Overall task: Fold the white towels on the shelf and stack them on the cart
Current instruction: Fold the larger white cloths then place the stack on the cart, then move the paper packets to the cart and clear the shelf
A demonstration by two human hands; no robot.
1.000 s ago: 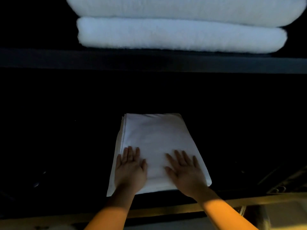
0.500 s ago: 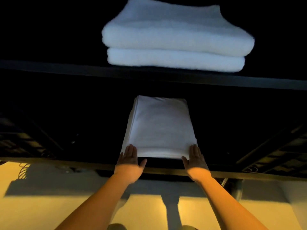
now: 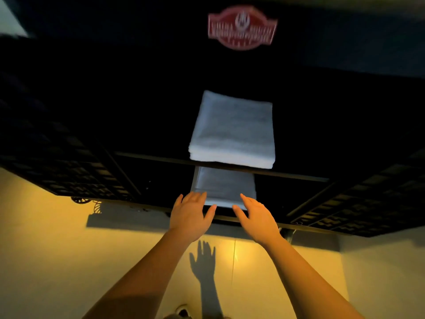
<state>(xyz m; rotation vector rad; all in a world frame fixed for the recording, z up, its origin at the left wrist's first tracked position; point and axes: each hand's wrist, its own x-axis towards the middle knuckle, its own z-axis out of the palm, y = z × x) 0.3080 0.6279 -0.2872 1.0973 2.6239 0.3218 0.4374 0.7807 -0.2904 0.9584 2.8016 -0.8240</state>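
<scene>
On the dark lower tier, beneath stacked white towels, lying flat: a folded white towel, left hand and right hand hovering open-fingered, holding nothing, likely squaring its near edge.

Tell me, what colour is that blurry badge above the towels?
Red with pale lettering, on the oval badge; head view, too blurred to read.

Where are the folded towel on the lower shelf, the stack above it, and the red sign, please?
lower folded towel (image 3: 226,186): head view, middle of its top face
upper towel stack (image 3: 233,128): head view, middle of top towel
red sign (image 3: 242,27): head view, centre
</scene>
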